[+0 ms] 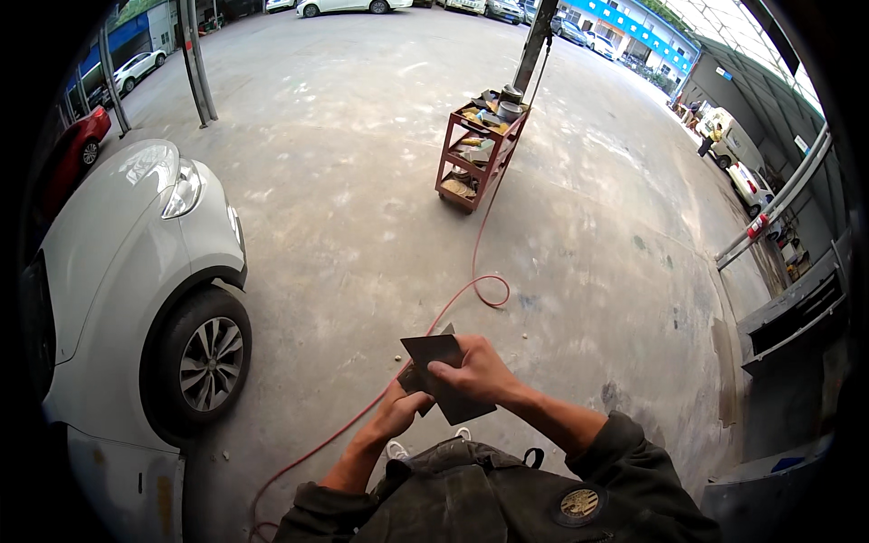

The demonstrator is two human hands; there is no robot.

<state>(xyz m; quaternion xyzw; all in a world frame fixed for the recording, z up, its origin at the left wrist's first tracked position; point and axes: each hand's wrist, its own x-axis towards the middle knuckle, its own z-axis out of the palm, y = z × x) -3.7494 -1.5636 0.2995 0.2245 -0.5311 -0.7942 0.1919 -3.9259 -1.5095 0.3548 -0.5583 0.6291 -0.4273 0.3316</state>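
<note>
Because the dark flat plate [462, 404] in front of you covers much of what lies behind it, you see only parts of the second dark piece [412, 376], and most of your fingers are hidden. The round fisheye rim cuts off the rear of the white car [118, 244] on your left, and your jacket [453, 498] largely covers your white shoes [396, 450]. The items heaped on the red cart [464, 165] ahead are too small to tell apart. A blue sign [634, 33] on the far building carries pale characters, and a round emblem [579, 504] sits on your jacket; neither reads clearly. Your right hand [478, 369] is closed on the plate's right edge, thumb pressed across its upper face, and tilts it above the concrete floor [579, 299]. Your left hand [398, 409], lower and beside it, is closed around the second piece, its thumb near the plate. A red hose [508, 290] runs along the floor beyond your hands.
</note>
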